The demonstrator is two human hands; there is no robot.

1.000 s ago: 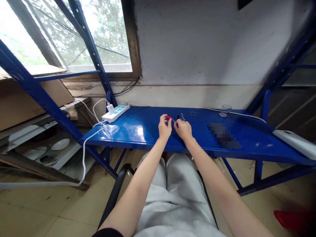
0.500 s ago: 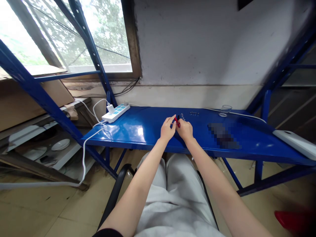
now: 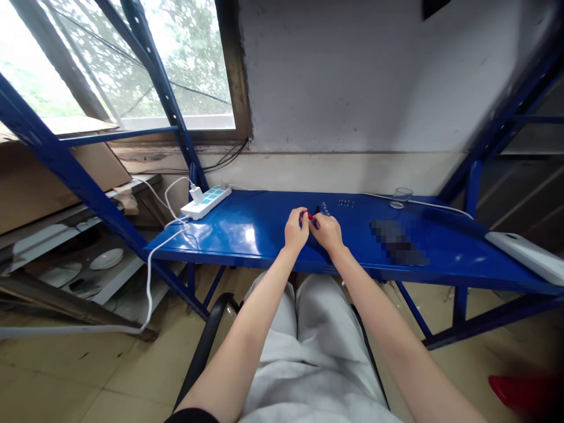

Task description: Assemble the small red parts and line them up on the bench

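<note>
A small red object (image 3: 309, 215) sits between my two hands above the blue table (image 3: 229, 235); its kind is too small to make out. My left hand (image 3: 296, 230) is closed on its left end, thumb and fingers pinched together. On the other end my right hand (image 3: 328, 231) has its fingers curled in and touching it, and they hide part of it. Just beyond the right fingers lie a small black thing (image 3: 317, 208) and a cluster of tiny shiny pieces (image 3: 325, 207). More tiny pieces (image 3: 346, 203) are laid out in short rows to the right.
A white power strip (image 3: 206, 201) with a plugged-in adapter lies at the back left, its cable hanging off the edge. At the back right stands a clear glass (image 3: 400, 198). A blurred dark item (image 3: 399, 242) and a white box-like object (image 3: 526, 255) are farther right.
The red object has turned from a steeper slant to lie more nearly level between my hands. My left fingers have curled in more around it.
</note>
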